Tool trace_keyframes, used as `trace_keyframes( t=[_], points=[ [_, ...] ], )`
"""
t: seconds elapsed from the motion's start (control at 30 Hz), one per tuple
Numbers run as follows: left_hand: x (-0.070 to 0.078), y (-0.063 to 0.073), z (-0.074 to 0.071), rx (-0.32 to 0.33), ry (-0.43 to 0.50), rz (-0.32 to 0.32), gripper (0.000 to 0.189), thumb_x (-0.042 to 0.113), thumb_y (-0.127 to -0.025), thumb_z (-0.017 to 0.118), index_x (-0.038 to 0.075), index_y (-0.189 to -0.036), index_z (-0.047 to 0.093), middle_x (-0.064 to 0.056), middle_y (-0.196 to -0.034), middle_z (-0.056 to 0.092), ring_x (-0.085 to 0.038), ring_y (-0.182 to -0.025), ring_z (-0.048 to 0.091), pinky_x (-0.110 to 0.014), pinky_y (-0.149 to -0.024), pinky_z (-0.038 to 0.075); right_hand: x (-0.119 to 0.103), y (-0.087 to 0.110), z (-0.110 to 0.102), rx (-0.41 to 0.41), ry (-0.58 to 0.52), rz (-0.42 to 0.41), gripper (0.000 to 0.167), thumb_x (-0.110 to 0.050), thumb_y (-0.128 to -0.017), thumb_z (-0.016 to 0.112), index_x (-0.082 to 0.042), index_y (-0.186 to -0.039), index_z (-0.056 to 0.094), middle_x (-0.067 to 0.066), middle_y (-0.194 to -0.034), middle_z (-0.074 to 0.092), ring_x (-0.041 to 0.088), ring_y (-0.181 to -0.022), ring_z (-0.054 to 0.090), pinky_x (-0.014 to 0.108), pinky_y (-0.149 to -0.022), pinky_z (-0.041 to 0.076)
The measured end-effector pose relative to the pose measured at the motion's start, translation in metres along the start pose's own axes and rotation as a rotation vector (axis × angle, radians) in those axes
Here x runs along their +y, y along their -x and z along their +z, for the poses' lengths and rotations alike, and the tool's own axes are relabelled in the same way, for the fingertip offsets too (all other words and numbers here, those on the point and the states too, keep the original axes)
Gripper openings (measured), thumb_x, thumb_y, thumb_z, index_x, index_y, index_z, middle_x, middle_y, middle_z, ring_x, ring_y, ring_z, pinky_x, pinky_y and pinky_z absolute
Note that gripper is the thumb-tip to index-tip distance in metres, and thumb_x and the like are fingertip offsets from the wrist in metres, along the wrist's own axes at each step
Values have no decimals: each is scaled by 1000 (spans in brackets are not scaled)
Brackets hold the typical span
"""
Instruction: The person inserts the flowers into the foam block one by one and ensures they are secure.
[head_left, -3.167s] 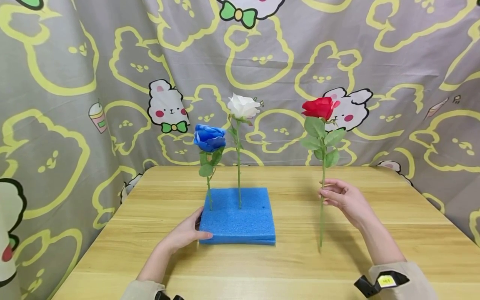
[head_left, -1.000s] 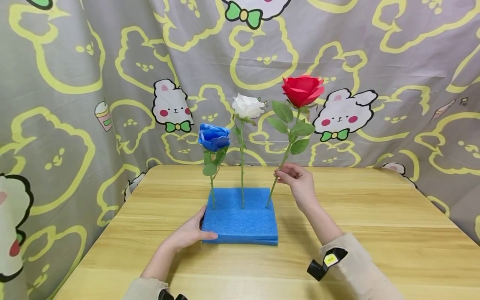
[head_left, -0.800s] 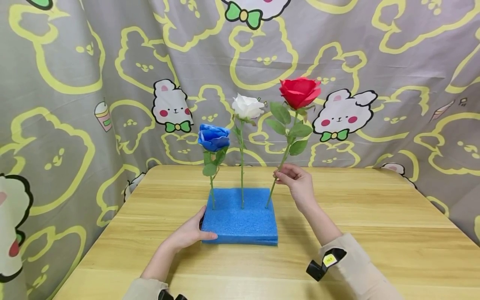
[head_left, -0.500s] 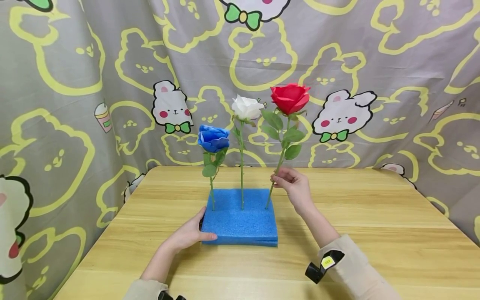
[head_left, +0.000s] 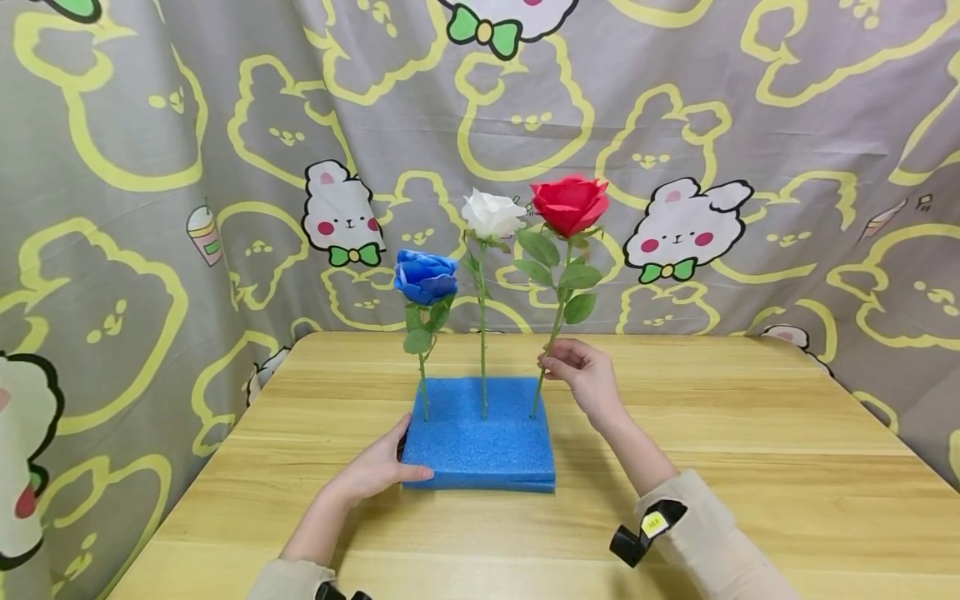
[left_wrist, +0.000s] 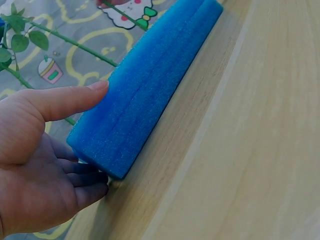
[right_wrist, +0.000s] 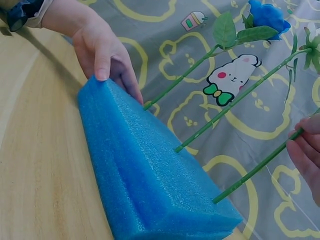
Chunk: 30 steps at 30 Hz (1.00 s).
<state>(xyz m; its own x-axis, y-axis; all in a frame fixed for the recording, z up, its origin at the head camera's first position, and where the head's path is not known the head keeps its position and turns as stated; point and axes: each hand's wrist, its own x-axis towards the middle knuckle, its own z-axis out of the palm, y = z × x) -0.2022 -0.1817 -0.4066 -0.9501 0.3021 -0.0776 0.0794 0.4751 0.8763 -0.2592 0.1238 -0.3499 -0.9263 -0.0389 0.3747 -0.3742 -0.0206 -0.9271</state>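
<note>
A blue foam block [head_left: 480, 450] lies flat on the table. My left hand [head_left: 375, 463] holds its left side, the thumb on the near left corner and the fingers against the side, as the left wrist view shows. Three artificial roses rise from the foam: a blue rose [head_left: 426, 277] on the left, a taller white rose [head_left: 491, 215] in the middle and a red rose [head_left: 570, 204] on the right. My right hand [head_left: 590, 382] pinches the red rose's stem [right_wrist: 260, 167] partway up. That stem's lower end enters the foam, and it leans slightly right.
The wooden table [head_left: 712, 467] extends on both sides of the foam. Behind it hangs a grey curtain [head_left: 525, 108] with yellow outlines and cartoon bears. A black wrist camera [head_left: 647, 533] sits on my right sleeve.
From beside the block, my right hand has brought the red rose left and stood its stem in the foam. Lately the bloom has moved down and left, straighter. The left hand has kept its hold.
</note>
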Motion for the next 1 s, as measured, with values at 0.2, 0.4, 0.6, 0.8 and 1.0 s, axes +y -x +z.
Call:
trace_keyframes(
  t=[0.2, 0.4, 0.6, 0.8, 1.0],
  points=[
    [1, 0, 0, -1, 2, -1, 106, 24, -74, 79, -10, -144, 6, -28, -149, 11, -40, -136, 12, -54, -107, 16, 6, 0, 0, -28, 27, 31, 19, 8, -85, 59, 17, -101, 58, 17, -89, 67, 10, -76, 66, 35, -72, 55],
    [0, 0, 0, 1, 0, -5, 106, 24, -74, 78, -9, -145, 7, -28, -149, 11, -40, -136, 12, -54, -107, 16, 9, 0, -1, -38, 42, 10, 17, 8, -85, 60, 15, -100, 59, 16, -88, 67, 10, -77, 66, 39, -73, 54],
    [0, 0, -1, 5, -5, -2, 105, 25, -75, 78, -9, -145, 7, -28, -149, 11, -40, -136, 12, -54, -107, 15, 8, -1, -1, -60, 79, -11, 16, 7, -85, 59, 13, -100, 61, 20, -88, 66, 10, -76, 65, 39, -72, 54],
    [1, 0, -1, -4, 1, 8, 105, 24, -75, 78, -9, -144, 7, -28, -149, 12, -40, -136, 12, -53, -108, 15, 8, -1, -2, -65, 62, 17, 17, 6, -86, 59, 14, -100, 60, 19, -89, 66, 10, -77, 66, 41, -74, 54],
    [2, 1, -1, 0, -15, 10, 105, 25, -75, 78, -10, -144, 7, -29, -149, 12, -40, -136, 12, -54, -108, 15, 10, 0, -4, -57, 68, 32, 20, 2, -85, 62, 15, -100, 60, 12, -87, 67, 9, -79, 65, 46, -76, 52]
  ],
)
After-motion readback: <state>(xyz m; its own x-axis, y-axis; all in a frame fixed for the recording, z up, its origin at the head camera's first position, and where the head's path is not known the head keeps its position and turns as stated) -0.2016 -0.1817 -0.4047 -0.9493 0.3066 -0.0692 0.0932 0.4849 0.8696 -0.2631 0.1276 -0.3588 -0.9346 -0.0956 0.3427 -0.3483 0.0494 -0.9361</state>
